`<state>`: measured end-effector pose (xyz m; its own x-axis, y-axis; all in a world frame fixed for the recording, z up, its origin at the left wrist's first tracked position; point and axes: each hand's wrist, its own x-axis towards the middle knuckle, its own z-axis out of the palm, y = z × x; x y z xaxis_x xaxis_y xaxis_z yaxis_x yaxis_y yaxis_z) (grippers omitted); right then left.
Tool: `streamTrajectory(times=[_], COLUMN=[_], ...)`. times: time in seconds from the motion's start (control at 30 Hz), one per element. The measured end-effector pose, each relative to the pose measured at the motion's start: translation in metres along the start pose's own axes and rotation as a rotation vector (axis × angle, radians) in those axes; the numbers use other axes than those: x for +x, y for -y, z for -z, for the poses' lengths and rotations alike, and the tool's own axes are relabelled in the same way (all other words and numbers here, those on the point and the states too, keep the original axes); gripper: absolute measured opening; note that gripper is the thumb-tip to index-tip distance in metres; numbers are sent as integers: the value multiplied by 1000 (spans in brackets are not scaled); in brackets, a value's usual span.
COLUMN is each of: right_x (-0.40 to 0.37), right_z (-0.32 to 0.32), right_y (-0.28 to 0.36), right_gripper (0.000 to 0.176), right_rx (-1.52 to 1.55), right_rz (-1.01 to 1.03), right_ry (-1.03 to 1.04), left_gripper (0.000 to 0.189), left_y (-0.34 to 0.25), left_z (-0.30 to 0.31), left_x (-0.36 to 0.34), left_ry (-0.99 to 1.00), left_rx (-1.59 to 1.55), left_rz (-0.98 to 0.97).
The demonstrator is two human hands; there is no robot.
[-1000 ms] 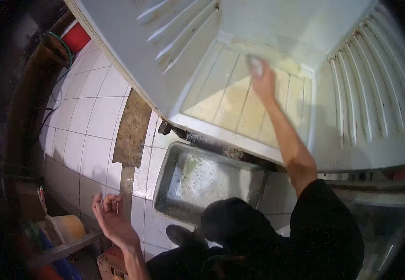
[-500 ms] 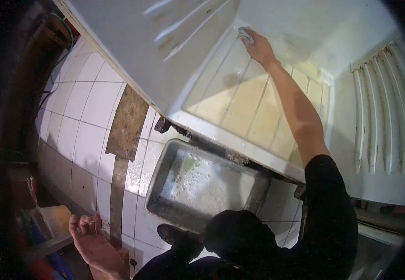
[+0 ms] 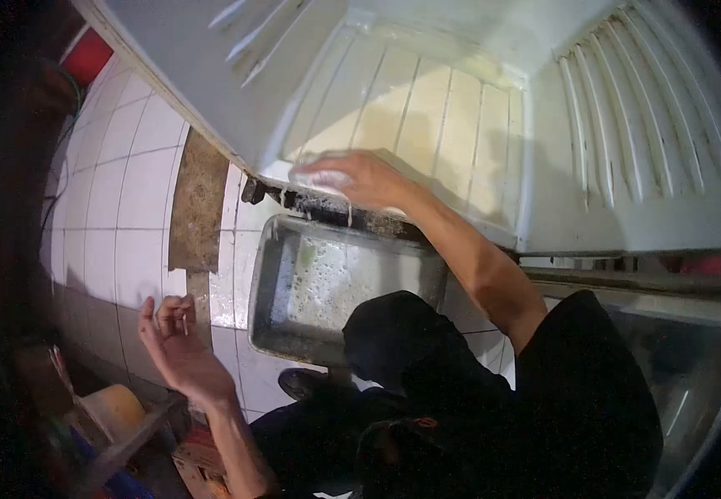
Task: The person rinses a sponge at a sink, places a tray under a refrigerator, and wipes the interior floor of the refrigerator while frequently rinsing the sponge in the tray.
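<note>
My right hand (image 3: 356, 176) is closed round a pale, wet cloth (image 3: 323, 176) at the front-left edge of a white ribbed cabinet interior (image 3: 414, 100). Water drips from that edge. Below it on the floor stands a grey basin (image 3: 262, 312) holding soapy water (image 3: 327, 274). To the lower left, my left hand (image 3: 179, 353) is raised, palm up with fingers apart and curled a little, holding nothing.
White floor tiles (image 3: 136, 200) with a brown bare strip (image 3: 197, 200) lie to the left. A red object (image 3: 88, 56) is at the upper left. A yellowish container (image 3: 115, 409) stands at the lower left. My shoe (image 3: 301, 383) is beside the basin.
My right hand has come from the far corner of the interior to its near edge with the cloth. My left hand has moved up a little, and the view has shifted.
</note>
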<state>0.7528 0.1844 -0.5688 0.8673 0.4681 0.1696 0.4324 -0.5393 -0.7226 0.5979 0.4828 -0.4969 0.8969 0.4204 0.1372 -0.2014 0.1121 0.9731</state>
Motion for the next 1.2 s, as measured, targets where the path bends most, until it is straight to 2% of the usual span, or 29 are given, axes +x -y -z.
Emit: streamTrajectory(times=[0.07, 0.13, 0.17, 0.23, 0.3, 0.37, 0.43, 0.47, 0.53, 0.57, 0.63, 0.7, 0.73, 0.77, 0.8, 0.83, 0.87, 0.9, 0.93, 0.97, 1.03, 1.1, 1.2], right_x=[-22, -45, -54, -72, -70, -72, -72, -69, -59, -65, -90, -97, -104, -112, -126, -133, -137, -139, -144, -148, -156, -156, -155], right_z=[17, 35, 56, 85, 72, 28, 1, 5, 21, 14, -19, -51, -66, -83, -115, -132, -147, -158, -166, -173, -185, -193, -199], right_y=[19, -25, -34, -68, -68, -52, -8, 6, 21, 20, 27, 44, 45, 42, 24, 14, 5, -3, -10, -15, -21, -28, -28], right_gripper=[32, 32, 32, 34, 34, 32, 35, 35, 40, 40, 59, 59, 57, 55, 39, 39, 31, 25, 25, 27, 31, 41, 40], right_rx=[-28, -108, -13, -210, -240, -125, -361, -339, -58, -57, -268, -229, -127, -27, -9, 10, 69, 124, 137, 100, 79, -16, -60], right_rz=[-106, -69, -182, -397, -759, -343, -320, -350, -550, -563, -134, -229, -310, -387, -480, -484, -740, -997, -998, -1047, -1089, -1135, -1072], right_ry=[46, -301, -472, -656, -510, -412, -93, -82, 65, 73, 136, 157, 183, 206, 79, 89, 30, -32, -19, 12, 57, 120, 135], left_gripper=[39, 38, 38, 36, 42, 41, 38, 35, 34, 33, 28, 26, 25, 21, 21, 22, 22, 26, 29, 33, 33, 32, 31], left_y=[9, 18, 25, 38, 44, 60, 65, 62, 65, 67, 63, 74, 80, 80, 89, 99, 100, 101, 103, 104, 94, 91, 94], left_z=[-15, -24, -26, -22, -28, -37, -42, -51, -48, -50, -53, -42, -36, -32, -24, -18, -19, -22, -26, -29, -34, -39, -42], left_x=[11, 15, 19, 25, 26, 22, 11, 6, -13, -23, -46, -78, -93, -107, -125, -143, -152, -161, -171, -180, -181, -182, -186], left_ry=[17, 43, 57, 97, 62, 79, 103, 57, 22, -21, -63, -103, -41, -12, 3, 17, 4, 120, 236, 247, 402, 360, 276], left_rx=[36, 135, 207, 130, 129, 116, 130, 93, 118, 120, 145, 266, 266, 290, 286, 278, 295, 362, 428, 414, 498, 514, 438], left_rz=[3, 10, -15, -39, 48, 78, 171, 243, 324, 382, 485, 485, 482, 586, 637, 685, 690, 674, 659, 696, 692, 713, 775])
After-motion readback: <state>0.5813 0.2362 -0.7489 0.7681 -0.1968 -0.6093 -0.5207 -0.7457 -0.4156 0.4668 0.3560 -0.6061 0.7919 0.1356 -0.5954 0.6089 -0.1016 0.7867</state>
